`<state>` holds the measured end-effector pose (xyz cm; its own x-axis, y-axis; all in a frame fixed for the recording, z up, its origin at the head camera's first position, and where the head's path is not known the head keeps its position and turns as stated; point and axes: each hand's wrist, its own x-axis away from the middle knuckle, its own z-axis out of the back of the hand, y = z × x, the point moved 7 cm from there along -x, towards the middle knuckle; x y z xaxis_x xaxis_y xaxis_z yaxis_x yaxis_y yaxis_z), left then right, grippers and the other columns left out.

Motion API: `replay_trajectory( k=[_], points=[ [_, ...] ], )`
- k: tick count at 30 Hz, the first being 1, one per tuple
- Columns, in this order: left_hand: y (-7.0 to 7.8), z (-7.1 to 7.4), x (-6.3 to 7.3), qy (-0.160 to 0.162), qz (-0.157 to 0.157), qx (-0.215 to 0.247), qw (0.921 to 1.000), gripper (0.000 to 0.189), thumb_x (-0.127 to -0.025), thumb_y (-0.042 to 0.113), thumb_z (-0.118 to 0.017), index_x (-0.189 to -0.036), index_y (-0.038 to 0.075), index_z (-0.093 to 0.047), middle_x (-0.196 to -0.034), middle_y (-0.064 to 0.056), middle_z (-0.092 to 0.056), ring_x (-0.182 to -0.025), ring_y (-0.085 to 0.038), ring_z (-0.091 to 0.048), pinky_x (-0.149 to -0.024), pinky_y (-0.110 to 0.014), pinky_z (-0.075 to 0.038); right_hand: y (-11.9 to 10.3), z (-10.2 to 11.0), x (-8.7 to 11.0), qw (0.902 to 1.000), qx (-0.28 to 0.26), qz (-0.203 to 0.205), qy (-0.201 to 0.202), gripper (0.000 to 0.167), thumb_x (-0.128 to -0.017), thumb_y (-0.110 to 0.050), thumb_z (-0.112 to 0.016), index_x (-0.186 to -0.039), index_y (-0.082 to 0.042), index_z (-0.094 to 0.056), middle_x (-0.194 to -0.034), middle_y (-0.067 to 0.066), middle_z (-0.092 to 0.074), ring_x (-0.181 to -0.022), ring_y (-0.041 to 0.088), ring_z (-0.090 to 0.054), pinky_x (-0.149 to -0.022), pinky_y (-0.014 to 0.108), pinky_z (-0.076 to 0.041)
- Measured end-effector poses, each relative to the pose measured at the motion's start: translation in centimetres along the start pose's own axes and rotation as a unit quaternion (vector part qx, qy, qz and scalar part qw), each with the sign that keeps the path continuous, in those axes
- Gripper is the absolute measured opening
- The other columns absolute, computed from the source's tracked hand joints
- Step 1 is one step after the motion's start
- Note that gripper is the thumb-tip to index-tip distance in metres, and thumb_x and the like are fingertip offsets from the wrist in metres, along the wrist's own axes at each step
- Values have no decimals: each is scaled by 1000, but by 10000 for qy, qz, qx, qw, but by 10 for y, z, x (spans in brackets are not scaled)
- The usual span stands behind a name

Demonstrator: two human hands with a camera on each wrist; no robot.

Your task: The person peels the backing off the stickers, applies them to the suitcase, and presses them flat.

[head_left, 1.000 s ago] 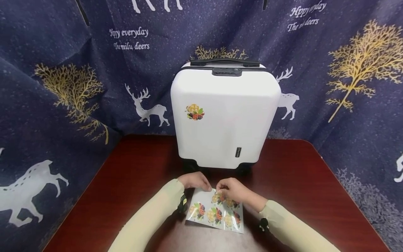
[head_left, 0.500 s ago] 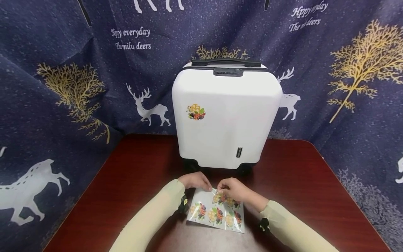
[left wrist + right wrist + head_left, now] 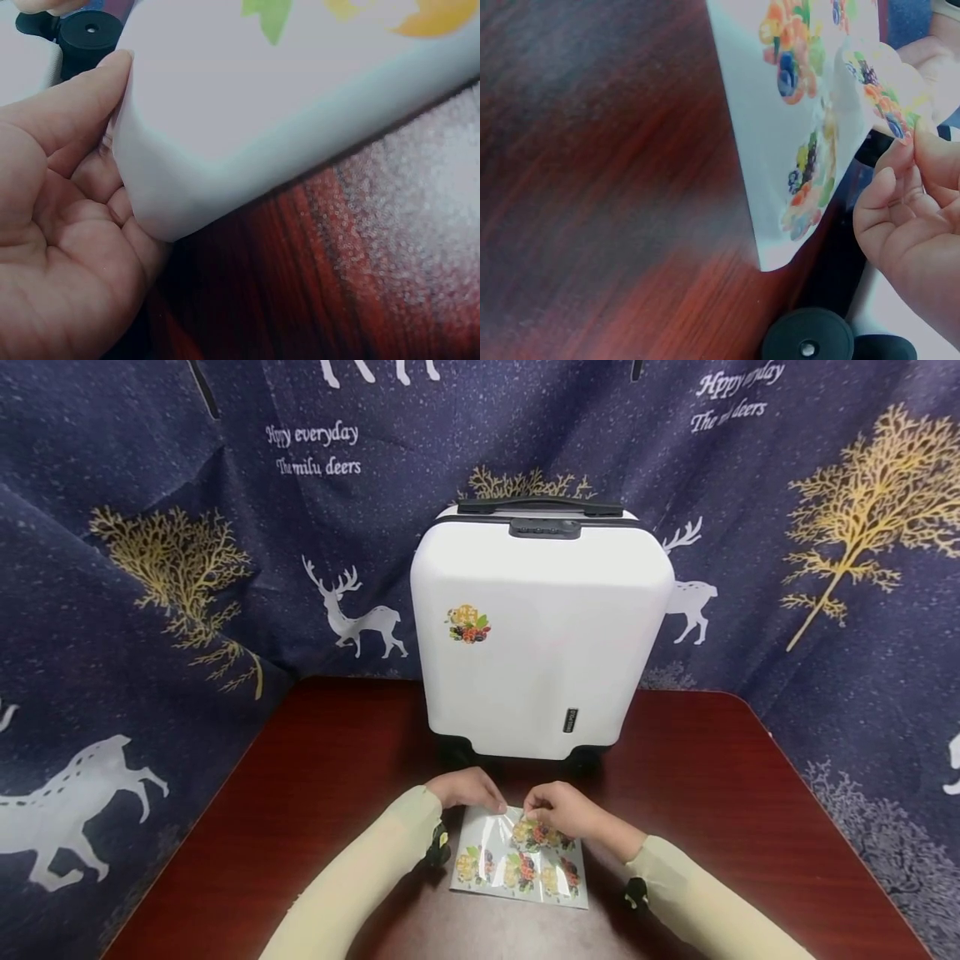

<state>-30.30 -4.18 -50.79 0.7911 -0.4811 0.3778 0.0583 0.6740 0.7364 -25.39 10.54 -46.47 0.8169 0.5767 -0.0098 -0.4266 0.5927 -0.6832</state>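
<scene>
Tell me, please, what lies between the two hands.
Part of the sticker sheet lies between the left hand and the right hand in the head view; the right wrist view shows a fruit-printed flap there.

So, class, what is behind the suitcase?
A dark blue cloth with white deer and golden trees. The suitcase covers part of one deer; anything directly behind it is hidden.

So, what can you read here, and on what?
"Hppy everyday": backdrop, upper left.
"The milu deers": backdrop, just below that.
"Hppy ...yday / The ... deers": backdrop, upper right, middles unclear.
Black label on suitcase: too small.
Lock: any digits too small.
Fruit sticker on suitcase: characters too small.
Sticker sheet: any lettering too blurred.
</scene>
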Motion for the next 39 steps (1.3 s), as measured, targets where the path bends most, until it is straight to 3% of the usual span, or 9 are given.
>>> replay_trajectory(
  k=[6,12,16,24,33,39],
  points=[
    [4,2,2,38,-1,4,10000,20,-87,13,-78,-103,1,-80,-102,-11,-78,-81,-12,-64,-72,-24,-53,3,4,0,9997,-166,-175,52,11,-96,-12,-68,-91,-3,-71,-78,1,-64,-65,1,-48,-59,19,-44],
    [7,2,1,-11,-57,24,10000,20,-88,15,-78,-103,1,-80,-101,-11,-78,-80,-11,-61,-70,-21,-51,11,7,2,9980,-510,-373,7,11,-98,-11,-66,-93,-2,-70,-79,1,-64,-54,2,-46,-48,20,-42],
    [8,2,0,-17,-83,-40,10000,21,-87,15,-78,-103,2,-81,-103,-10,-78,-81,-10,-61,-71,-22,-51,12,10,3,9975,-628,-320,62,11,-98,-11,-65,-93,-2,-69,-83,3,-66,-59,3,-48,-51,21,-44],
    [6,0,1,-36,8,-36,10000,19,-87,15,-79,-102,3,-81,-103,-9,-78,-84,-12,-63,-74,-23,-52,9,18,8,9944,-983,-330,187,11,-100,-11,-62,-95,-1,-65,-90,7,-64,-79,8,-53,-69,23,-48],
    [3,0,0,23,78,-126,9999,19,-87,16,-79,-102,3,-81,-104,-9,-78,-86,-13,-63,-76,-25,-52,2,25,11,9896,-1392,-240,289,11,-101,-7,-60,-98,3,-62,-91,10,-63,-78,10,-55,-68,22,-50],
    [1,-2,2,42,166,-200,9997,19,-88,18,-79,-101,4,-81,-105,-9,-78,-89,-13,-64,-80,-26,-53,0,31,12,9855,-1592,-267,525,11,-99,-4,-62,-99,6,-64,-91,14,-67,-80,10,-60,-72,29,-57]
  ],
)
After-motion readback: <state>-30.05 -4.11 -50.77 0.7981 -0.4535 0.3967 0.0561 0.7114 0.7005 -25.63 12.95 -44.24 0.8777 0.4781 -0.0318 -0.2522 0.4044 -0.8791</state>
